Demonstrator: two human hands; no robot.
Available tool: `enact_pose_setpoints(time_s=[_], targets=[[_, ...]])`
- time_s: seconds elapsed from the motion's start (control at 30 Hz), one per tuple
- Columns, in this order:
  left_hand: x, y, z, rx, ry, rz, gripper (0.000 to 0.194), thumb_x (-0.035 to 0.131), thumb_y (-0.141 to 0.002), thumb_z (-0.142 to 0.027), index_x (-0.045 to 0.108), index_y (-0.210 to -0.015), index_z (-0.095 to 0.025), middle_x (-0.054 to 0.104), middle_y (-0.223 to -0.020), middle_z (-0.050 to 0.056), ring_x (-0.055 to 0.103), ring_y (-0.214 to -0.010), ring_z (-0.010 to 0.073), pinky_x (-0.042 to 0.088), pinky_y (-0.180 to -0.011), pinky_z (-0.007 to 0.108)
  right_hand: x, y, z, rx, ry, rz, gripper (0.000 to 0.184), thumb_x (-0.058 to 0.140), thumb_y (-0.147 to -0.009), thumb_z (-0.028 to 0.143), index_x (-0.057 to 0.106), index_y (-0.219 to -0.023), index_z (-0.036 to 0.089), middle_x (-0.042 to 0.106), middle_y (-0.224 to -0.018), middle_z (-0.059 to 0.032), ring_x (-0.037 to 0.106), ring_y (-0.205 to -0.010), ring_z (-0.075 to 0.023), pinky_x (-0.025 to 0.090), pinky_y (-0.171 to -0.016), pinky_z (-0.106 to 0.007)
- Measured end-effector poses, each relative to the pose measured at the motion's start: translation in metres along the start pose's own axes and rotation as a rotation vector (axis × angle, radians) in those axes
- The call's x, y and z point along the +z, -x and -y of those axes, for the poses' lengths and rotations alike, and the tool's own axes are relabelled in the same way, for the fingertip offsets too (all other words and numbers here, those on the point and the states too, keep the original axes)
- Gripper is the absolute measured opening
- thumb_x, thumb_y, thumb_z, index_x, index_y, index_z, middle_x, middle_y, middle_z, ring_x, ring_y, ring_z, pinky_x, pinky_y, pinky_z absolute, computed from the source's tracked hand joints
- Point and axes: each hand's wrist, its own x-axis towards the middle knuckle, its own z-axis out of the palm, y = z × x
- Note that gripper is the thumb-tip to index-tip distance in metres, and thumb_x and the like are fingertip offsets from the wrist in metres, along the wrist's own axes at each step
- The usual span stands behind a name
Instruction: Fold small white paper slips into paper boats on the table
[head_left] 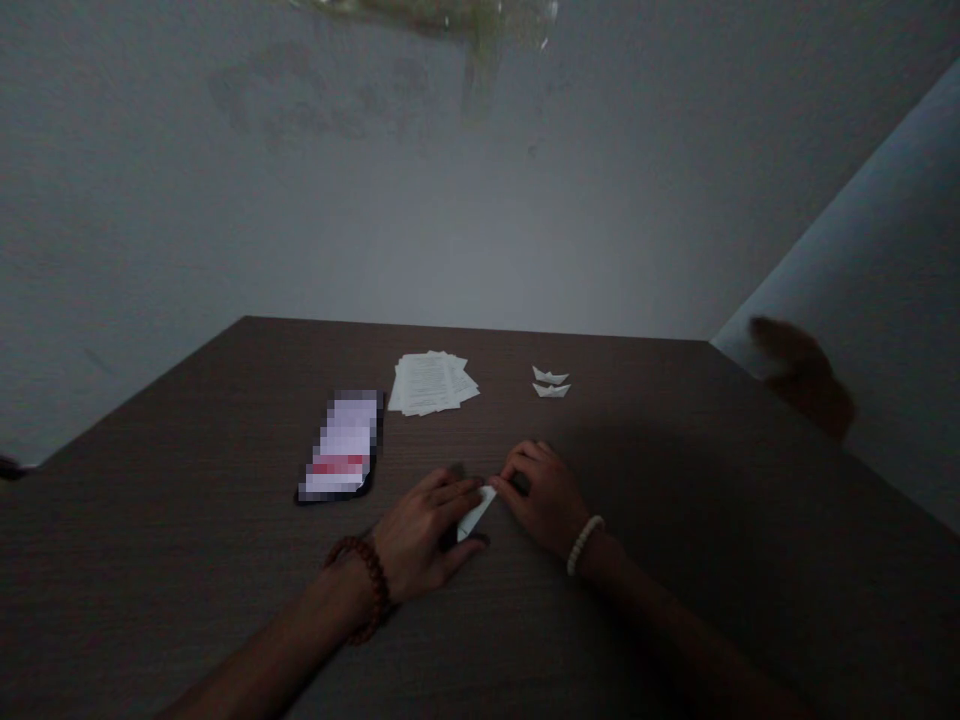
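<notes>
A small folded piece of white paper [475,514] lies slanted on the table between my hands. My left hand [427,535], with a brown bead bracelet [366,580] at the wrist, has its fingers along the paper's upper left edge and its thumb near the lower end. At the paper's upper tip, my right hand [545,497] pinches with thumb and bent fingers. A pale bead bracelet [585,545] circles that wrist. Fingers cover parts of the paper's edges.
Two small white paper boats [551,384] sit toward the back of the dark wooden table [637,390]. A loose stack of printed paper sheets [429,384] lies left of them. Nearer stands a phone [341,447] lying flat, its screen lit and pixelated. A blurred brown shape [806,378] is past the right edge.
</notes>
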Motion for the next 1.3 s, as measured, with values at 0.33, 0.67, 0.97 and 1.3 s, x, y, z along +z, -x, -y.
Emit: enact_pose_setpoints(time_s=[0.33, 0.67, 0.97, 1.3], targets=[[0.003, -0.002, 0.006, -0.047, 0.002, -0.142, 0.026, 0.055, -0.081, -0.018, 0.064, -0.104, -0.016, 0.066, -0.107, 0.009, 0.058, -0.100, 0.0234, 0.052, -0.087, 0.042, -0.008, 0.004, 0.004, -0.109, -0.066, 0.047, 0.003, 0.061, -0.081, 0.019, 0.063, -0.078, 0.019, 0.059, -0.086, -0.0040, 0.052, -0.084, -0.0182, 0.041, -0.078, -0.033], [0.004, -0.001, 0.004, 0.073, -0.057, -0.252, 0.020, 0.045, -0.088, -0.014, 0.065, -0.092, -0.013, 0.068, -0.090, 0.010, 0.063, -0.083, 0.0185, 0.056, -0.072, 0.031, -0.013, 0.004, 0.005, -0.173, -0.091, 0.037, 0.007, 0.061, -0.082, 0.024, 0.064, -0.085, 0.019, 0.061, -0.083, -0.0045, 0.053, -0.081, -0.0181, 0.042, -0.074, -0.032], [0.002, 0.003, 0.006, 0.212, -0.305, -0.310, 0.021, 0.040, -0.091, -0.013, 0.060, -0.094, -0.010, 0.067, -0.090, 0.012, 0.062, -0.081, 0.0196, 0.058, -0.064, 0.031, -0.010, 0.006, 0.008, -0.255, 0.070, 0.046, 0.009, 0.058, -0.084, 0.025, 0.065, -0.084, 0.020, 0.063, -0.082, -0.0045, 0.052, -0.082, -0.0189, 0.041, -0.073, -0.032], [0.003, 0.003, 0.002, 0.158, -0.358, -0.310, 0.016, 0.043, -0.089, -0.013, 0.059, -0.094, -0.011, 0.067, -0.092, 0.011, 0.061, -0.082, 0.0209, 0.058, -0.065, 0.033, -0.005, 0.006, 0.014, -0.195, 0.008, -0.036, 0.008, 0.057, -0.082, 0.016, 0.063, -0.075, 0.018, 0.062, -0.075, -0.0026, 0.053, -0.074, -0.0161, 0.041, -0.070, -0.029]])
